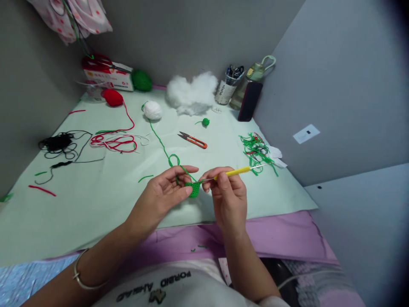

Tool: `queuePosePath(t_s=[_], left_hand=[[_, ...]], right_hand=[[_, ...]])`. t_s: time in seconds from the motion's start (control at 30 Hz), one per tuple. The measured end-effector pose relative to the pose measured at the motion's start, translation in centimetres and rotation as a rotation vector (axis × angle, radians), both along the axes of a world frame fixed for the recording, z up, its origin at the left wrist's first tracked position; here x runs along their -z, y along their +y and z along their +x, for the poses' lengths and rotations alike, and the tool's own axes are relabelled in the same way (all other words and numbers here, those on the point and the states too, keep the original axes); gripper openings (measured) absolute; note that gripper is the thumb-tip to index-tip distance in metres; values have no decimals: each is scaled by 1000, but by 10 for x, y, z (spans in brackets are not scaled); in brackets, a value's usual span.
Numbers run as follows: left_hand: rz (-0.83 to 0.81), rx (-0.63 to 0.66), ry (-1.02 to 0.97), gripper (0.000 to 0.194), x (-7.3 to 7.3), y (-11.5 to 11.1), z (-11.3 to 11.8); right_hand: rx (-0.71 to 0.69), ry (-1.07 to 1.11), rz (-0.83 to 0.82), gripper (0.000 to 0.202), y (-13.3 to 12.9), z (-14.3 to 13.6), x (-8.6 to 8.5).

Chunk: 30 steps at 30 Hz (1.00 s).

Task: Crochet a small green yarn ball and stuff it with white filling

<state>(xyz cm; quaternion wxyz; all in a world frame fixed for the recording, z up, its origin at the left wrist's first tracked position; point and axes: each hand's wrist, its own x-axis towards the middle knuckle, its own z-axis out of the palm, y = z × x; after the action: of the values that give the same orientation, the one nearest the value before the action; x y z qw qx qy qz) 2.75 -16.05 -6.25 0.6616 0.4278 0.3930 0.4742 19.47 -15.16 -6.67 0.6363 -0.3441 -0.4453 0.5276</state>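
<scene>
Between thumb and fingers, my left hand (164, 187) pinches a small green crochet piece (194, 189). Green yarn (159, 137) runs from the far side of the table, loops near my left fingers and comes to the top of the piece. A crochet hook (234, 172) with a yellow handle is gripped in my right hand (228, 194). Its metal shaft points left, and the tip is at the upper edge of the green piece. Whether the tip sits inside a stitch is too small to tell.
Orange thread snips (192, 140) lie beyond my hands, near a small green ball (205, 122). Farther back are a white yarn ball (152, 110), stuffing (191, 91), a pen cup (226, 89) and a phone (250, 101). Yarn scraps (255, 151) lie right; black yarn (57, 142) lies left.
</scene>
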Motion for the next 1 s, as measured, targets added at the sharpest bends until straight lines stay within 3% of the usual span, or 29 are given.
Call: queuePosePath(t_s=[0.23,0.43,0.53,0.63,0.73,0.83,0.93,1.0], left_hand=[[16,-71,93,31,-11,-1,4],[47,-189,154,33,-13,-3,9],[-10,-152,46,37,-13,-4,11],[-111,-48,-143,44,-10,-5,11],[-267,52,-294,51,-6,-3,8],[-323,58,-313,45,-7,1,4],[-264,40,-277,43,-9,3,2],[-202,45,-228,43,-9,1,4]], right_hand=[[56,-251,209,21,-8,4,0],[222,-819,734,28,-16,6,1],[334,-1017,851,36,-17,5,11],[397,-1036,848,44,-15,3,22],[381,-847,798,38,-13,2,23],[285,-559,560,22,-11,2,13],[185,-252,293,18,-9,2,4],[95,-144,203,19,-8,1,2]])
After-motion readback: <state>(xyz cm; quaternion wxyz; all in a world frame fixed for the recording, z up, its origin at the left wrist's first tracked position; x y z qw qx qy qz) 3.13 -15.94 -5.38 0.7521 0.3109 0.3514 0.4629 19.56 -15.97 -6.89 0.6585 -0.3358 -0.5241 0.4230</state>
